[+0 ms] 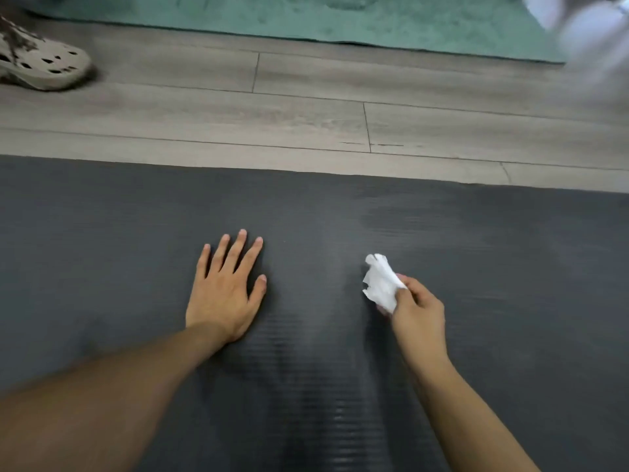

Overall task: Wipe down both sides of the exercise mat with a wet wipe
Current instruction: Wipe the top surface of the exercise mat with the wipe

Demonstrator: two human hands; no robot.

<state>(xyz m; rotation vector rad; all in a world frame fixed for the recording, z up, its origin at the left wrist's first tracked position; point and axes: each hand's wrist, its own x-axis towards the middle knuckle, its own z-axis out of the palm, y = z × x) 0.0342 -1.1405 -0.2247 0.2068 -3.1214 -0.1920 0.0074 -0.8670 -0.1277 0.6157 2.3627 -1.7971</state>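
**Grey plank floor, dark mat spread on it, one hand flat and one holding the wipe**

Grey wood-look floor (306, 107) runs across the upper half of the head view; a teal rug (306, 18) lies along its far side, a pale perforated clog (37, 66) stands on the planks at the far left, and a blurred white shape (585, 32) fills the top right corner, too smeared to identify. The exercise mat (102, 233), dark grey and finely ribbed, lies flat on the floor and takes up the whole lower half of the view; its far edge runs straight from left to right against the planks.

The left hand (223, 287) rests palm down on the mat, left of centre; its fingers are straight and slightly spread, the thumb lies out to the side, and it grasps nothing. The right hand (420, 311) is well apart from it, to the right; its fingers and thumb are curled round a crumpled white wet wipe (381, 282), which sticks out beyond the fingertips toward the far edge; whether the wipe touches the mat or is held just over it cannot be told. Both forearms are bare; a faintly shiny, streaked patch (408, 216) shows on the mat beyond the wipe, near the far edge.
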